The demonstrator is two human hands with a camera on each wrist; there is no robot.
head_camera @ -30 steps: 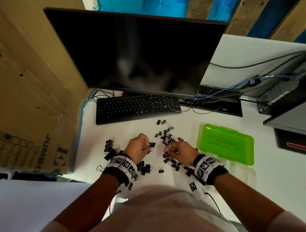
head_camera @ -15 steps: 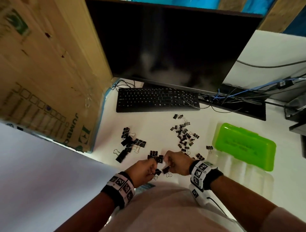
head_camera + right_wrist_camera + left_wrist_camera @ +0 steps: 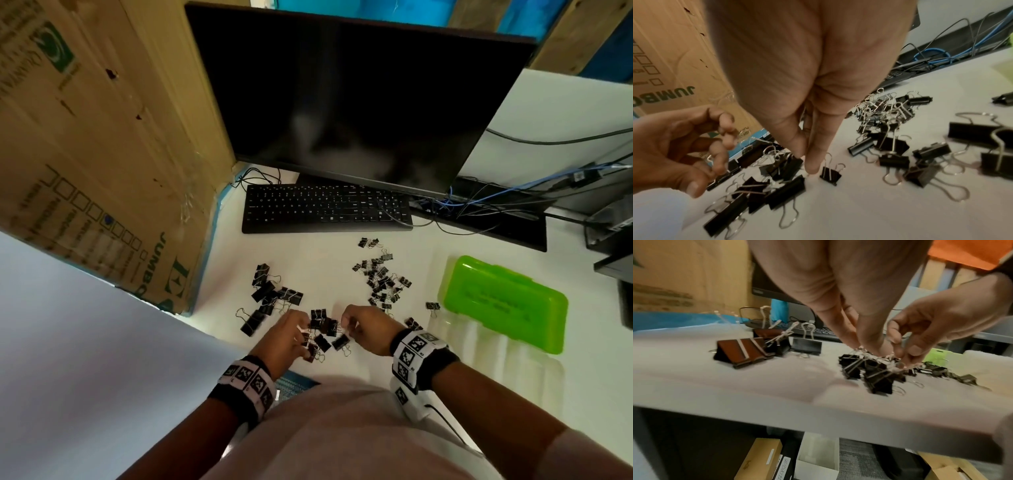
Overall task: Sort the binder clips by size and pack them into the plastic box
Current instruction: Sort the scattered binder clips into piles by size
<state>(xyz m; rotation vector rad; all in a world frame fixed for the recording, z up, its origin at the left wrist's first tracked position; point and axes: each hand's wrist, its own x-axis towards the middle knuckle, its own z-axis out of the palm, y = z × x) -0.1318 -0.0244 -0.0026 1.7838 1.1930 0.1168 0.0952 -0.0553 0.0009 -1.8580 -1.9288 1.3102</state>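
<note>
My left hand [image 3: 286, 334] and right hand [image 3: 366, 329] hung over the middle cluster of binder clips [image 3: 325, 330] at the near edge of the desk [image 3: 325, 253], straight in front of the keyboard [image 3: 325, 209]. Both hands had fingers curled down into the wire handles; I could not tell whether either truly pinched a clip or only touched the loops. The right-wrist view showed my right fingertips [image 3: 812, 168] down beside 1 small clip [image 3: 830, 173], just touching or nearly so. The large clips [image 3: 270, 294] lay in their own group to the left of that cluster, the small clips [image 3: 380, 277] in a heap to its right, nearer the keyboard. The plastic box [image 3: 503, 301] sat shut, right of the keyboard, well apart from my hands, with no clips packed as far as I could see. My worry was the tangled handles: lifting 1 clip could drag neighbours along and mix the sizes again. The cluster also sat close to the desk edge, so a careless sweep could knock clips off.
</note>
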